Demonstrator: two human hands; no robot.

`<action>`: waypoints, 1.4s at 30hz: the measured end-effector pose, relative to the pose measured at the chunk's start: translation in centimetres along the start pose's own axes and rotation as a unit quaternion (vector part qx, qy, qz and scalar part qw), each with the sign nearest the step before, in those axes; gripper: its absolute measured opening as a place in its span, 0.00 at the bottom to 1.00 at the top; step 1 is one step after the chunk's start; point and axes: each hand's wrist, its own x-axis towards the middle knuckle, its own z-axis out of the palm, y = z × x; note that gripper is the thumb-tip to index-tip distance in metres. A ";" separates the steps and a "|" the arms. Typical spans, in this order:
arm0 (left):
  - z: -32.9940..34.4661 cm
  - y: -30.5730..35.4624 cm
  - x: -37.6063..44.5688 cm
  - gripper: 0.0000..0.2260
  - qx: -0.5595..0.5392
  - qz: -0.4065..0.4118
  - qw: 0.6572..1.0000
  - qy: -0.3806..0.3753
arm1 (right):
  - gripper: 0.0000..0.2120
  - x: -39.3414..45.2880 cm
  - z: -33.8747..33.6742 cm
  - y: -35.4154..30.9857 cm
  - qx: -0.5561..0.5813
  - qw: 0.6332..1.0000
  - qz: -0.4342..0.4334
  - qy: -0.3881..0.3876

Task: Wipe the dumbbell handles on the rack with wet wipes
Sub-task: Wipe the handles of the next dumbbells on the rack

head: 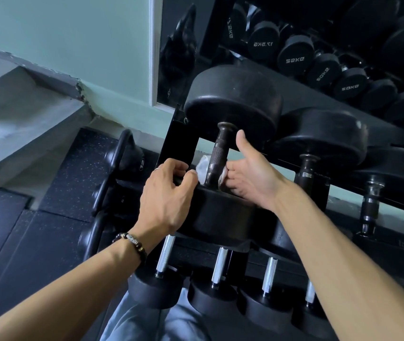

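A large black dumbbell lies at the left end of the rack's upper tier, its dark knurled handle [217, 156] running between two round heads. A white wet wipe [203, 168] is wrapped behind the lower part of that handle. My left hand [169, 198] pinches the wipe's left end, its fingers curled over the near head's edge. My right hand [247, 173] holds the wipe's right end beside the handle, palm showing and thumb raised. A second dumbbell handle [305, 166] stands just to the right.
The black rack's end plate [178, 141] stands left of the handle. Smaller dumbbells with chrome handles [219, 264] fill the lower tier. A kettlebell [124, 158] sits on the rubber floor at left. A mirror [319, 45] behind reflects more dumbbells.
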 end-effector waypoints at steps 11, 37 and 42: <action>0.0 0.0 -0.1 0.19 0.000 0.007 1.000 0.003 | 0.50 1.2 0.0 -0.6 0.203 0.976 -0.077 0.017; -0.1 0.0 -0.1 0.16 0.001 0.004 1.000 0.011 | 0.17 2.4 0.9 -0.3 0.202 0.971 -0.106 0.068; -0.1 0.0 -0.1 0.16 0.000 0.006 1.000 0.012 | 0.16 3.8 -0.3 -1.6 0.282 0.943 -0.129 0.119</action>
